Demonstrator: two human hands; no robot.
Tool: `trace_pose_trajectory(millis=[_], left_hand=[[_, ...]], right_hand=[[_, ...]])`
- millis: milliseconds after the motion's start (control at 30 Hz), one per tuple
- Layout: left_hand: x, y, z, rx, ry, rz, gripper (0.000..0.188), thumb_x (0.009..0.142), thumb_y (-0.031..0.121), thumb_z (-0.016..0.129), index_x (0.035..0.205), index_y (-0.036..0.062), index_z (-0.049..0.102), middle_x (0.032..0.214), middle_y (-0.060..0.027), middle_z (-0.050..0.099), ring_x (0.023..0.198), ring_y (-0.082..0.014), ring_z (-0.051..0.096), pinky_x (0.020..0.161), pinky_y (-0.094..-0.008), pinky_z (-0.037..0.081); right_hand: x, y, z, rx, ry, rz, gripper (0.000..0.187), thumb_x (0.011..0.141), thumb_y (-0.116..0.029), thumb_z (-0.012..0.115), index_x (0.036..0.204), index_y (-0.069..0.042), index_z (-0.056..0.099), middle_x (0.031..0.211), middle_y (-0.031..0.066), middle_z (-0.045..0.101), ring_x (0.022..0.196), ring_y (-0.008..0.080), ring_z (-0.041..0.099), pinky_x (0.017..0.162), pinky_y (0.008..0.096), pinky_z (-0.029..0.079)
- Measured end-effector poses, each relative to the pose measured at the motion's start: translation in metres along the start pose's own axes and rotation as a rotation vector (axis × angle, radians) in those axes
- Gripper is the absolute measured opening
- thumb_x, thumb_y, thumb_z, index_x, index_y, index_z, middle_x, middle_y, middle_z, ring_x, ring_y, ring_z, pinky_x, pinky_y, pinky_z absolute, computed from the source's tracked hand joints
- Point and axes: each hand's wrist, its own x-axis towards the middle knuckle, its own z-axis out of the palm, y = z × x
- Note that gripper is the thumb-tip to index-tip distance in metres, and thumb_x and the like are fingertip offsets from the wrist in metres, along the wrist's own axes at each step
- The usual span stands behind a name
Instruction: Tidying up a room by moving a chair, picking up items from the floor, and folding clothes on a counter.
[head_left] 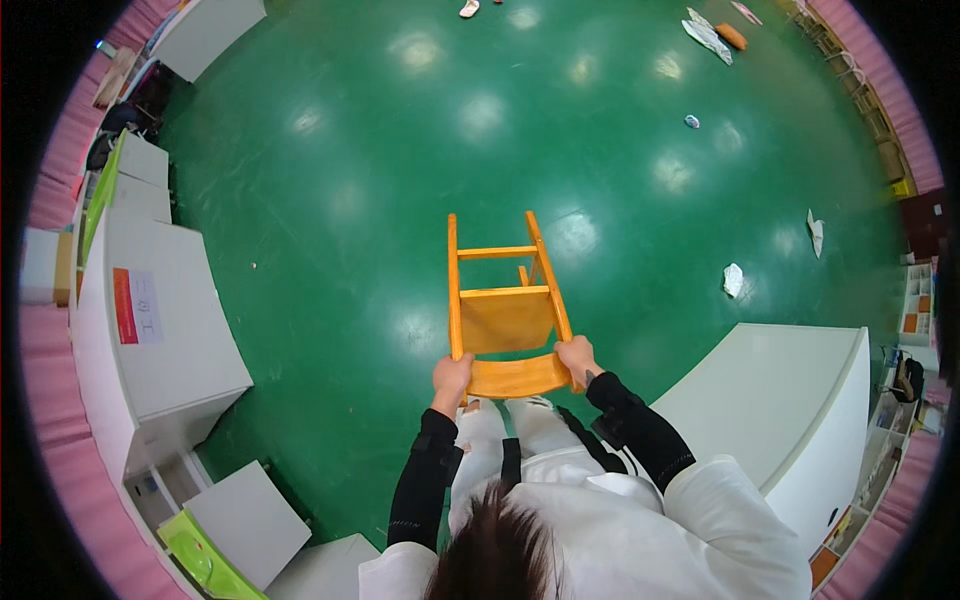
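Note:
A small wooden chair is in front of my body, its curved top rail nearest me and its legs pointing away. My left hand is closed around the left upright of the backrest, close to the top rail. On the other side, my right hand grips the right upright in the same way. The seat shows between the uprights. Whether the chair touches the floor, I cannot tell.
White cabinets line the left side, and a white desk stands at the right. Scattered on the green floor are crumpled white pieces, a small bluish item and an orange-brown object beside white sheeting.

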Motion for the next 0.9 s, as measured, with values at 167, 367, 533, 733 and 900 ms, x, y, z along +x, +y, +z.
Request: trace_pose_trajectory(millis=[167,367,533,733,900], left_hand=[[0.055,0.065,0.005,0.014,-0.064,0.029,0.041,0.071,0.034,0.056,0.086,-0.0043,0.061,0.079,-0.0205,0.062,0.075,-0.0315,0.061,0.066,-0.0380,0.045],[0.137,0.170,0.031,0.005,-0.116,0.043,0.048,0.070,0.041,0.054,0.090,-0.0022,0.061,0.086,-0.0233,0.061,0.084,-0.0365,0.058,0.073,-0.0414,0.045],[0.219,0.274,0.026,0.061,-0.165,0.056,0.048,0.070,0.041,0.054,0.091,-0.0021,0.060,0.090,-0.0231,0.060,0.087,-0.0367,0.057,0.076,-0.0411,0.045],[0.298,0.423,0.032,0.038,-0.153,0.094,0.048,0.070,0.040,0.054,0.090,-0.0022,0.060,0.090,-0.0219,0.060,0.087,-0.0368,0.057,0.077,-0.0410,0.044],[0.385,0.523,0.055,-0.030,-0.084,0.158,0.042,0.071,0.034,0.058,0.087,-0.0047,0.059,0.079,-0.0205,0.062,0.075,-0.0321,0.061,0.064,-0.0384,0.046]], right_hand=[[0.048,-0.041,-0.026,0.064,0.041,0.039,0.034,0.066,-0.019,0.060,0.083,0.011,0.059,0.081,0.0239,0.061,0.077,0.0336,0.061,0.064,0.0380,0.046],[0.142,-0.103,-0.081,0.098,0.051,0.064,0.037,0.067,-0.020,0.059,0.086,0.012,0.057,0.086,0.0262,0.060,0.083,0.0357,0.060,0.069,0.0393,0.046],[0.219,-0.187,-0.123,0.188,0.098,0.120,0.029,0.067,-0.013,0.059,0.082,0.011,0.057,0.077,0.0196,0.061,0.073,0.0291,0.061,0.061,0.0369,0.045],[0.323,-0.280,-0.204,0.203,0.131,0.110,0.030,0.067,-0.014,0.060,0.082,0.011,0.057,0.076,0.0194,0.061,0.071,0.0288,0.061,0.060,0.0364,0.046],[0.437,-0.352,-0.254,0.176,0.122,0.079,0.034,0.066,-0.020,0.057,0.081,0.010,0.059,0.080,0.0252,0.061,0.079,0.0362,0.060,0.065,0.0398,0.047]])
